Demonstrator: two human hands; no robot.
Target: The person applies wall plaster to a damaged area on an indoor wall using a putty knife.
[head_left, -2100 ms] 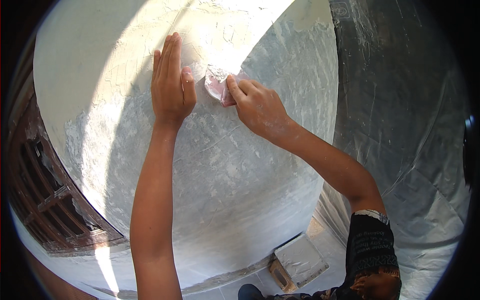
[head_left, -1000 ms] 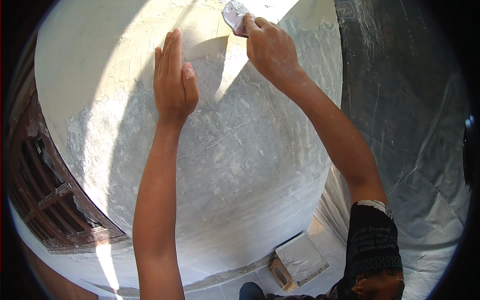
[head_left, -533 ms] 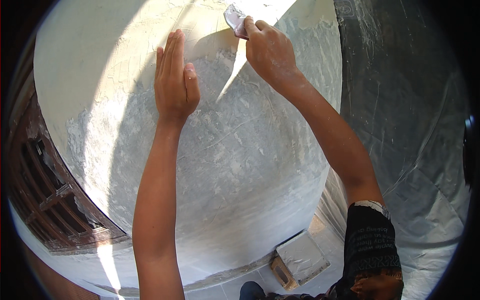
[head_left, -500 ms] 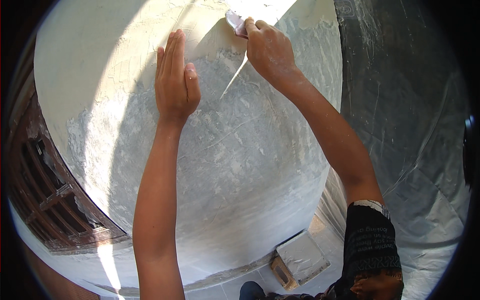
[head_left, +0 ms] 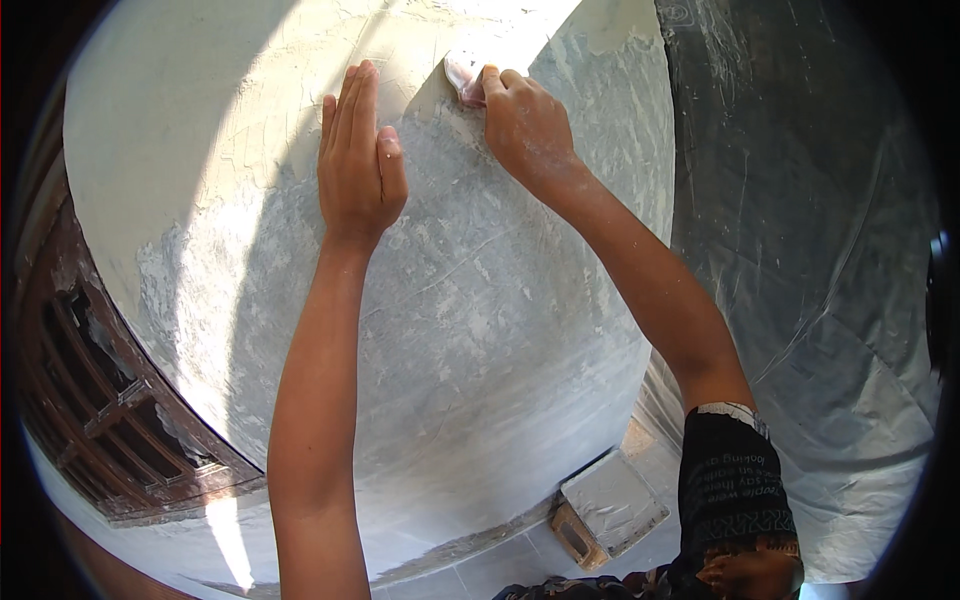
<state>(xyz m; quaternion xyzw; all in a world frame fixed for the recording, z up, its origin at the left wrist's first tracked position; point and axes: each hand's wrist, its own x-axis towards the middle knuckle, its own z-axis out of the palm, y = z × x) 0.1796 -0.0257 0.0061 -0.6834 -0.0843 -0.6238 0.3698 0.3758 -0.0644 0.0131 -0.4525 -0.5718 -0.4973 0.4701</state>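
Note:
My left hand (head_left: pixel 362 150) rests with its fingers straight and close together against the plastered wall (head_left: pixel 480 330), nothing held in it. To its right, my right hand (head_left: pixel 527 130) grips a small putty-smeared scraper (head_left: pixel 464 80) near the top of the view. The scraper's pale blade meets the wall where cream-coloured plaster borders the grey, patchy surface below. My fingers hide most of its handle.
A dark brown wooden window grille (head_left: pixel 120 400) is set at the left. Dark plastic sheeting (head_left: pixel 800 300) hangs along the right. Low down, a putty-coated square tray (head_left: pixel 615 505) stands beside a tan block (head_left: pixel 578 538) with a hole. Bright sunlight bands cross the wall.
My right hand and the scraper have come down and slightly left on the wall. A thin bright streak below the scraper is gone. My left hand stays flat, shifted slightly in view.

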